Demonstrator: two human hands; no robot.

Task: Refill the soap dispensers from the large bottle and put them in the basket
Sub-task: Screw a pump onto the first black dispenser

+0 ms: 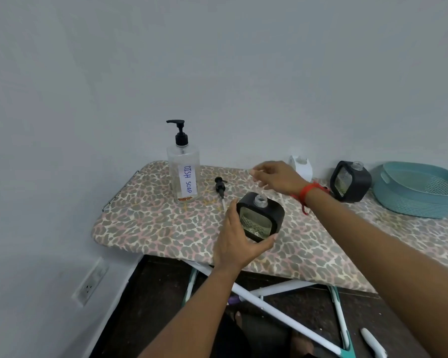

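Observation:
A tall clear bottle (183,174) labelled DISH SOAP, with a black pump, stands at the board's far left. My left hand (237,241) grips a black square dispenser (261,218) with an uncapped neck, held just above the board. A loose black pump (220,188) with its tube lies between bottle and dispenser. My right hand (274,177) hovers over the board behind the dispenser, fingers loosely extended toward the bottle, holding nothing. A second black dispenser (350,181), also uncapped, stands at the right. The teal basket (411,200) sits at the far right.
Everything rests on a leopard-print ironing board (153,223) against a grey wall. A small white dispenser (301,166) stands at the back, partly behind my right hand. The board's crossed white legs and a dark floor show below.

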